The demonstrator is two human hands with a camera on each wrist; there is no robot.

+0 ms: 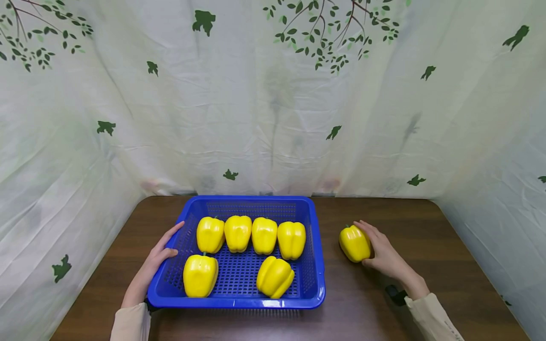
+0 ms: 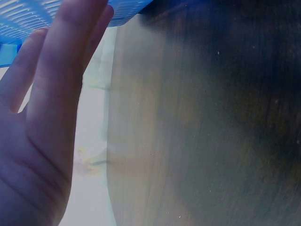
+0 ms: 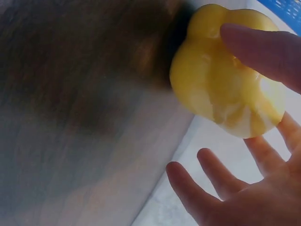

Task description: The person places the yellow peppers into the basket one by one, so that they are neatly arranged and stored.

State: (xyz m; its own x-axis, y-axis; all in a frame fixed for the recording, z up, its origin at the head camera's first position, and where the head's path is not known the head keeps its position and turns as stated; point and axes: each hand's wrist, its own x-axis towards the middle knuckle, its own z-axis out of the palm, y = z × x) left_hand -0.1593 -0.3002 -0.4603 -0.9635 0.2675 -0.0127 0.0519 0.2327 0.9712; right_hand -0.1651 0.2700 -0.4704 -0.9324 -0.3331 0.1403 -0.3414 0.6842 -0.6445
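At the basket's left side my left hand (image 1: 159,258) rests with its fingers extended, fingertips right at the rim. The left wrist view shows those fingers (image 2: 61,61) straight against the slotted outer wall. The blue plastic basket (image 1: 317,284) holds several yellow bell peppers: a row along the back, one bell pepper (image 1: 200,276) at front left and a tilted bell pepper (image 1: 275,277) at front right. To the right of the basket, my right hand (image 1: 384,253) pinches another yellow bell pepper (image 1: 354,244) between thumb and fingers. In the right wrist view the remaining fingers (image 3: 188,188) spread away from it.
A dark brown wooden table (image 1: 409,227) bears the basket. Behind and on both sides hangs a pale curtain (image 1: 273,118) printed with green leaves, close to the table's edges.
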